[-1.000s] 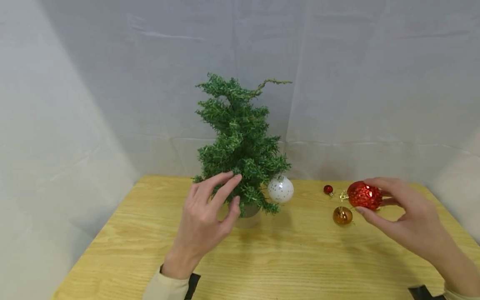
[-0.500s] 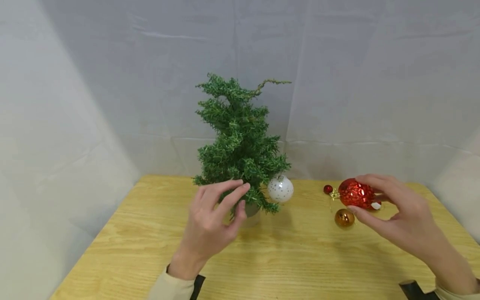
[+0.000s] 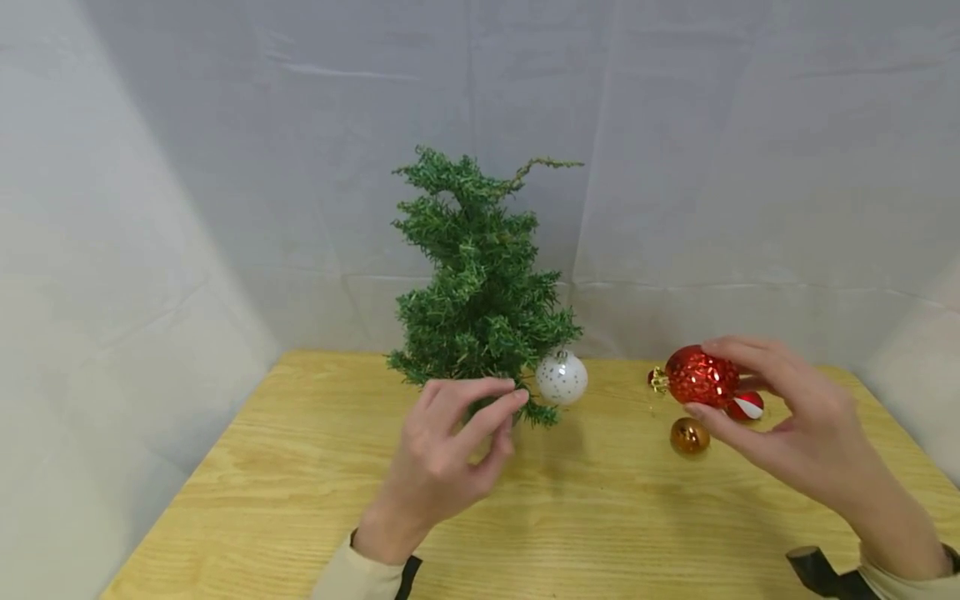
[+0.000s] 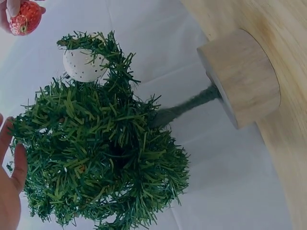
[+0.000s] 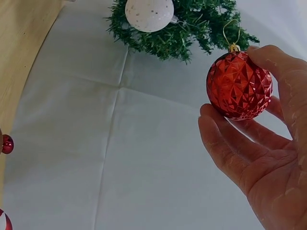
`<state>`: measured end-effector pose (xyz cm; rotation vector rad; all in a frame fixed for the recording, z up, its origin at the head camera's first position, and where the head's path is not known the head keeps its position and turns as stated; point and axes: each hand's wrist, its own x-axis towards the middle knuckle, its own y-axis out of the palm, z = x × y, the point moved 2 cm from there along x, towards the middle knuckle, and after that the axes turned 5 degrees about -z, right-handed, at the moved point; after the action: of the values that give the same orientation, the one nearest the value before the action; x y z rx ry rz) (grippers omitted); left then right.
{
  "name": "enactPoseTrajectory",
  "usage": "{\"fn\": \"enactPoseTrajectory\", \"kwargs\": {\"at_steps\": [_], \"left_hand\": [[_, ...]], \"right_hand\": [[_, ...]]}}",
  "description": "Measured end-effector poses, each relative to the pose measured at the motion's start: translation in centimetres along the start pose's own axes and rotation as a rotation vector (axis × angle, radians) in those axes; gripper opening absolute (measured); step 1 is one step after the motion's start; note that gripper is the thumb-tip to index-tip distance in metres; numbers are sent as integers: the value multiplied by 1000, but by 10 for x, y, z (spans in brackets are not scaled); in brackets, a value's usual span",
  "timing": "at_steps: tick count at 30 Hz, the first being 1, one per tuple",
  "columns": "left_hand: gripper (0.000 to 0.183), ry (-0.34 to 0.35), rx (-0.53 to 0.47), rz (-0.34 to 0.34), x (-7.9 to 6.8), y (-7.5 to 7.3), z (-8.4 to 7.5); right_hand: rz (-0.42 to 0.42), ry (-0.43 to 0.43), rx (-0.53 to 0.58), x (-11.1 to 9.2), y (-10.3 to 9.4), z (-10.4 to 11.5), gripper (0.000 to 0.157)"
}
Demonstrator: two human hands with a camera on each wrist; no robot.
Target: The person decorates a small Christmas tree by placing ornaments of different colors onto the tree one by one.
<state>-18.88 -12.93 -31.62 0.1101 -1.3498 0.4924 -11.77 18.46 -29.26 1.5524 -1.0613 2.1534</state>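
Note:
My right hand (image 3: 795,425) grips a large red faceted Christmas bauble (image 3: 701,377) between thumb and fingers, above the table. In the right wrist view the bauble (image 5: 240,85) shows its gold cap and thin hanging loop. A small green artificial Christmas tree (image 3: 480,283) stands to the left, with a white speckled bauble (image 3: 562,378) hanging from its lower right branch. My left hand (image 3: 450,454) is in front of the lower branches, fingers bent and holding nothing. In the left wrist view, its thumb and finger are apart beside the greenery (image 4: 96,158).
An amber bauble (image 3: 689,436) and a red-and-white bauble (image 3: 746,406) lie on the wooden table (image 3: 570,517) near my right hand. A tiny red bauble (image 5: 6,143) is mostly hidden in the head view. The tree's round wooden base (image 4: 244,79) shows in the left wrist view. White cloth hangs behind.
My right hand has carried the red bauble leftward and slightly up, uncovering the red-and-white bauble. My left hand has moved right and down along the tree's lower front.

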Motion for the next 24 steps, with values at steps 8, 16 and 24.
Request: {"fn": "enactPoseTrajectory", "kwargs": {"at_steps": [8,16,24], "left_hand": [[25,-19,-18,42,1,4,-3],[26,-23,-37,98,0,10,-7],[26,17,-40,105,4,14,-13]], "right_hand": [[-23,-41,29,7,4,10,65],[-13,-52,42,9,10,16,64],[-13,-47,56,8,16,19,62]]}}
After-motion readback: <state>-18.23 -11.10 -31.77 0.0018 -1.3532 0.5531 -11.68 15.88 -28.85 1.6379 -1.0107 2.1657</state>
